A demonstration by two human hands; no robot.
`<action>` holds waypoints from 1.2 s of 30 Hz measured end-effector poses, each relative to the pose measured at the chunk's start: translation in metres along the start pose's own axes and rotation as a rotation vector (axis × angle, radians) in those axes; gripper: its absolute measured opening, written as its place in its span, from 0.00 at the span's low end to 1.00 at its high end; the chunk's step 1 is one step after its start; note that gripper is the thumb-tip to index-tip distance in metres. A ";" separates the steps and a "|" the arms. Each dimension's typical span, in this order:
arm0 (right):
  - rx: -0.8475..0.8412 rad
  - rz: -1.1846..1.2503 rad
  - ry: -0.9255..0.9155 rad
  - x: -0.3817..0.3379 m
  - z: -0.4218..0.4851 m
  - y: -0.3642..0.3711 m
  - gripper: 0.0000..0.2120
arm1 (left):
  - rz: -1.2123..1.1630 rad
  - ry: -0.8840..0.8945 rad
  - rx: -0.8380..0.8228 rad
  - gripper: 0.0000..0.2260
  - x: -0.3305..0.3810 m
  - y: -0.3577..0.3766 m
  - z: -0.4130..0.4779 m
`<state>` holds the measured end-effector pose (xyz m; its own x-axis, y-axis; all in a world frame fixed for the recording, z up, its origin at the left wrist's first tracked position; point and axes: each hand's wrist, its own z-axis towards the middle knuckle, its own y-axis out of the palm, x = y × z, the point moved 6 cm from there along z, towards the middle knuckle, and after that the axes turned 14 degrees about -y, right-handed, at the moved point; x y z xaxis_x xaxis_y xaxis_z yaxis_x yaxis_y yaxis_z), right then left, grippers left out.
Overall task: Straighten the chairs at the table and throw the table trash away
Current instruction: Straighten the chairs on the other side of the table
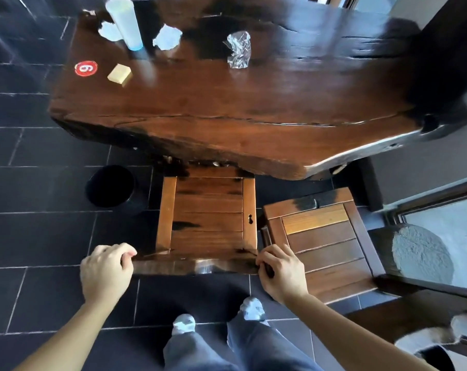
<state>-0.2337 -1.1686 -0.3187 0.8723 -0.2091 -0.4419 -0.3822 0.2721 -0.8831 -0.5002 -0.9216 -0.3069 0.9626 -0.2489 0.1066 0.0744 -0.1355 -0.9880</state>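
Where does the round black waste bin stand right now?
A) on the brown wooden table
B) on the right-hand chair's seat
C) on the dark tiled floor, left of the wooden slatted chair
C: the round black waste bin stands on the dark tiled floor, left of the wooden slatted chair.

Daylight enters from the upper right, laying pale glare across the glossy table [342,36], while the dark tiled floor [39,236] is dim. Wide-angle distortion bows the edges, and the right side smears with blur.
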 end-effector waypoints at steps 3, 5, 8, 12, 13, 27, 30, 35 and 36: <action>-0.024 0.015 -0.043 0.003 0.000 0.002 0.06 | -0.037 0.048 0.036 0.12 0.002 -0.001 -0.001; -0.025 0.012 -0.051 0.006 0.000 0.003 0.06 | -0.073 0.080 0.076 0.11 0.003 -0.003 0.000; -0.021 -0.003 -0.061 0.004 0.001 0.001 0.07 | -0.105 0.052 0.085 0.12 0.001 -0.001 -0.002; -0.043 -0.042 -0.031 -0.001 0.002 -0.002 0.06 | -0.199 0.026 0.059 0.12 0.000 -0.002 0.001; -0.052 -0.050 -0.038 -0.002 0.002 -0.003 0.06 | -0.233 0.073 0.032 0.12 0.005 -0.002 0.000; -0.281 -0.158 0.245 -0.003 0.005 0.002 0.05 | 0.153 0.351 -0.096 0.41 -0.023 0.010 -0.019; -0.384 -0.100 0.472 -0.005 0.010 0.004 0.11 | 0.140 0.424 -0.122 0.45 -0.026 0.010 -0.018; -0.659 -0.259 0.229 -0.052 0.029 0.025 0.42 | 0.141 0.451 -0.091 0.44 -0.026 0.007 -0.020; -0.672 -0.219 0.138 -0.070 0.035 0.037 0.46 | 0.138 0.472 -0.088 0.43 -0.026 0.007 -0.021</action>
<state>-0.2984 -1.1112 -0.3149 0.9208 -0.3220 -0.2199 -0.3466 -0.4174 -0.8400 -0.5299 -0.9358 -0.3140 0.7378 -0.6741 0.0344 -0.0878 -0.1463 -0.9853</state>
